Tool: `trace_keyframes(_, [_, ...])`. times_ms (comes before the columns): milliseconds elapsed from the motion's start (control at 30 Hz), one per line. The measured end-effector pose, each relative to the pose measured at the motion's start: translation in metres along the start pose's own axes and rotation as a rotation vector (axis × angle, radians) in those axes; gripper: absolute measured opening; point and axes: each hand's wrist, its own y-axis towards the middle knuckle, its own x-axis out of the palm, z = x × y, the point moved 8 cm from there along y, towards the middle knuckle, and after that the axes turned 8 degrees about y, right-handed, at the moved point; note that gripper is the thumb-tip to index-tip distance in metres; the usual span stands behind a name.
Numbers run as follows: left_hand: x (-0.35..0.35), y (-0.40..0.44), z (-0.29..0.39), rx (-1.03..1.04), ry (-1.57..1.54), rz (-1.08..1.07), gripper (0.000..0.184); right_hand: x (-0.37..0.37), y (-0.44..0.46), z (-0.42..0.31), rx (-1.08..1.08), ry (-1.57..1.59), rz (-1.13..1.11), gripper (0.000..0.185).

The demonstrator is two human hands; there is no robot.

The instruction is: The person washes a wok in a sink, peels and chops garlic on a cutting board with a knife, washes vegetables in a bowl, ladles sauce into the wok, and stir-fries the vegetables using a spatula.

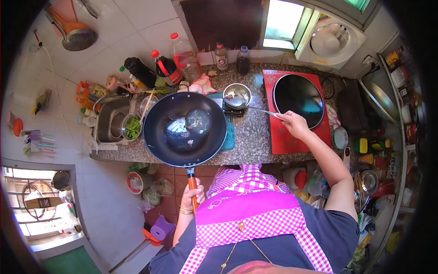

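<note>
My left hand (193,195) is wrapped round the orange-brown handle of a large black wok (159,123), held over the counter's front edge. A little liquid with pale bits lies in the wok. My right hand (294,124) grips the thin handle of a metal ladle, which reaches left to a small round metal bowl (237,86) with pale bits in it. Whether the ladle's head is inside that bowl is hard to tell. Below my right forearm is a red induction cooker (283,137) with a round black top.
At the left, a steel sink (106,119) stands beside a bowl of chopped greens (132,127). Bottles (185,59) line the wall behind the wok. A green board (229,139) lies partly under it. Crowded shelves (397,150) stand at the right.
</note>
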Motion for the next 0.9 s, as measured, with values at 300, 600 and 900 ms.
trace_keyframes(300, [0.001,0.001,-0.001,-0.008,-0.045,0.004,0.025,0.016,-0.016,0.019,0.505,1.003,-0.256,0.037])
trace_keyframes(600, [-0.006,0.000,-0.002,-0.039,-0.039,0.043,0.025,-0.002,-0.010,-0.021,-0.034,0.375,-0.078,0.036])
trace_keyframes(900, [-0.005,-0.002,0.003,-0.039,0.008,0.046,0.023,0.029,0.036,-0.161,-0.439,-0.314,-0.362,0.036])
